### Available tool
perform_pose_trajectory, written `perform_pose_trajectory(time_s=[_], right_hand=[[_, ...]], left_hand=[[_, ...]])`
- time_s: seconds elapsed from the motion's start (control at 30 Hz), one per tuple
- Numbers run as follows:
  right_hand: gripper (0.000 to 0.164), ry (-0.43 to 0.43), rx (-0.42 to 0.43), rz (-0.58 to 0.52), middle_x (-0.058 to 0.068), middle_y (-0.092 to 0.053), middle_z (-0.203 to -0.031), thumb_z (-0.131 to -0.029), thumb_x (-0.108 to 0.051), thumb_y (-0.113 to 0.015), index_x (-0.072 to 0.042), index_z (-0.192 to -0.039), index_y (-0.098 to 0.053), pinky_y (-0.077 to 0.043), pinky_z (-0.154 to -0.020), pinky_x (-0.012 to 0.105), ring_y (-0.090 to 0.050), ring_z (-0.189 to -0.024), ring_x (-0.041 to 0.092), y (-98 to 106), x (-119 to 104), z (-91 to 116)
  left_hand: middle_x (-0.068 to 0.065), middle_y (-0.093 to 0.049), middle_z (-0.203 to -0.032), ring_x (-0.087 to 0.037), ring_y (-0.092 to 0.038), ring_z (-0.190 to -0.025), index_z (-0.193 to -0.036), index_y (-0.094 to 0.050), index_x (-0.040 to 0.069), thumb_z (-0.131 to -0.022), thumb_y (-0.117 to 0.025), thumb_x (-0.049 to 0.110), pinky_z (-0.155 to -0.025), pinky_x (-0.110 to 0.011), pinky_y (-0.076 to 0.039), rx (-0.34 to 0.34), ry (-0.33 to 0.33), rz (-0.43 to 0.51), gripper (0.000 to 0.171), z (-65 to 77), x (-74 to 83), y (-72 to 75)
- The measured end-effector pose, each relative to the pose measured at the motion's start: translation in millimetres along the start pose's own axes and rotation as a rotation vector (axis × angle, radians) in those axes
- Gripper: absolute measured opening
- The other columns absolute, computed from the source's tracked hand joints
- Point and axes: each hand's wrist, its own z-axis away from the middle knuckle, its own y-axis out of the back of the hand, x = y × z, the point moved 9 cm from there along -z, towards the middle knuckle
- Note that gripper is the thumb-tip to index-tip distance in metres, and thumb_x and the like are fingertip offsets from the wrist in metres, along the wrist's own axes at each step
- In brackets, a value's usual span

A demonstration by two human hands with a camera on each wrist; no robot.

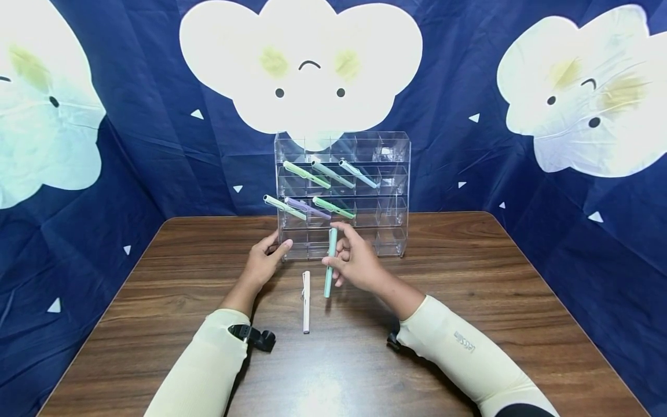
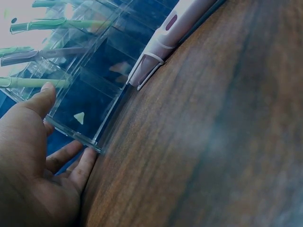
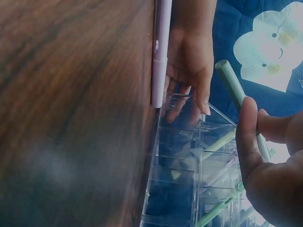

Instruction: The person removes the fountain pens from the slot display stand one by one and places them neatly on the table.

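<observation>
A clear acrylic pen rack [image 1: 396, 200] with rows of compartments stands toward the back of the table. My left hand [image 1: 263, 259] holds its lower left side; in the left wrist view the thumb [image 2: 45, 97] is at the front and the other fingers are by the bottom corner. My right hand [image 1: 359, 260] pinches a mint-green pen [image 1: 330, 266] between thumb and fingers, nearly upright in front of the bottom row. A pale pinkish-white pen [image 1: 306, 304] lies on the table between the hands, its clip end toward the rack.
Slanted pens rest in the two middle rows: light green [image 1: 307, 175], grey-green [image 1: 333, 174] and pale blue [image 1: 358, 174] above; pale green [image 1: 285, 207], purple [image 1: 307, 208] and green [image 1: 333, 207] below. Blue cloth [image 1: 156, 116] with white clouds hangs behind the wooden table [image 1: 469, 278].
</observation>
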Motion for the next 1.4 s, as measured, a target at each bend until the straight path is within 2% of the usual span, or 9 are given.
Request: perform_pose_trajectory(time_s=[0.13,0.33,0.5,0.57,0.7,0.83,1.03,1.2,1.4], right_hand=[[0.084,-0.036,-0.037,-0.003,0.013,-0.063,-0.096,-0.094,0.006,-0.080,-0.017,-0.164,-0.040,-0.064,-0.054,0.045,-0.069,-0.061,0.021,-5,7,1],[0.080,-0.074,-0.105,0.047,0.012,-0.065,-0.091,-0.093,0.005,-0.082,-0.017,-0.160,-0.044,-0.063,-0.054,0.055,-0.071,-0.066,0.036,-15,15,4],[0.079,-0.063,-0.132,0.092,0.009,-0.068,-0.082,-0.088,0.006,-0.086,-0.008,-0.155,-0.046,-0.059,-0.051,0.039,-0.064,-0.058,0.027,-20,18,3],[0.080,-0.075,-0.144,0.092,0.009,-0.068,-0.080,-0.087,0.006,-0.087,-0.005,-0.154,-0.046,-0.057,-0.052,0.035,-0.063,-0.057,0.028,-22,19,3],[0.080,-0.110,-0.174,0.084,0.008,-0.068,-0.078,-0.086,0.005,-0.088,-0.002,-0.153,-0.046,-0.058,-0.053,0.037,-0.063,-0.057,0.033,-27,24,4],[0.079,-0.123,-0.198,0.086,0.007,-0.067,-0.078,-0.086,0.005,-0.087,0.000,-0.153,-0.045,-0.056,-0.052,0.031,-0.060,-0.054,0.023,-32,28,6],[0.079,-0.131,-0.237,0.086,0.008,-0.067,-0.078,-0.088,0.004,-0.087,0.004,-0.153,-0.042,-0.050,-0.051,0.023,-0.057,-0.052,0.011,-37,33,7],[0.077,-0.125,-0.262,0.092,0.007,-0.065,-0.078,-0.089,0.003,-0.087,0.005,-0.152,-0.042,-0.049,-0.050,0.022,-0.055,-0.052,0.010,-40,35,8],[0.076,-0.176,-0.287,0.047,0.004,-0.063,-0.078,-0.090,0.004,-0.085,0.006,-0.152,-0.041,-0.048,-0.051,0.022,-0.055,-0.054,0.011,-43,47,7]], left_hand=[[-0.019,-0.056,-0.163,-0.040,-0.064,-0.139,-0.166,-0.049,0.020,-0.109,-0.070,0.035,-0.096,-0.025,-0.053,0.006,-0.005,0.001,0.062,0.2,1.0,0.3],[-0.021,-0.058,-0.161,-0.040,-0.066,-0.135,-0.164,-0.051,0.018,-0.109,-0.070,0.033,-0.086,-0.015,-0.051,0.011,-0.012,0.023,0.061,0.6,2.0,0.2],[-0.020,-0.058,-0.162,-0.040,-0.066,-0.135,-0.164,-0.052,0.018,-0.109,-0.071,0.034,-0.088,-0.016,-0.051,0.015,-0.015,0.015,0.061,0.5,2.3,0.9],[-0.019,-0.057,-0.163,-0.040,-0.065,-0.136,-0.165,-0.051,0.019,-0.109,-0.070,0.036,-0.093,-0.022,-0.052,0.011,-0.010,0.002,0.061,0.6,1.7,1.1],[-0.017,-0.055,-0.165,-0.039,-0.064,-0.139,-0.166,-0.049,0.023,-0.109,-0.069,0.040,-0.104,-0.039,-0.054,-0.006,0.003,-0.001,0.063,1.5,0.6,0.3],[-0.017,-0.052,-0.167,-0.040,-0.062,-0.142,-0.167,-0.047,0.024,-0.109,-0.068,0.043,-0.109,-0.049,-0.053,-0.017,0.004,-0.001,0.064,2.1,0.5,-0.2],[-0.018,-0.051,-0.168,-0.041,-0.062,-0.142,-0.167,-0.048,0.025,-0.109,-0.068,0.044,-0.108,-0.047,-0.054,-0.016,-0.001,-0.016,0.065,1.2,-0.2,-0.5],[-0.019,-0.052,-0.167,-0.041,-0.062,-0.142,-0.167,-0.048,0.024,-0.109,-0.069,0.043,-0.108,-0.048,-0.053,-0.016,-0.002,-0.011,0.065,1.4,0.8,0.2],[-0.019,-0.054,-0.165,-0.040,-0.064,-0.139,-0.165,-0.050,0.019,-0.109,-0.070,0.040,-0.103,-0.037,-0.054,-0.006,-0.010,-0.004,0.064,0.6,2.9,0.3]])
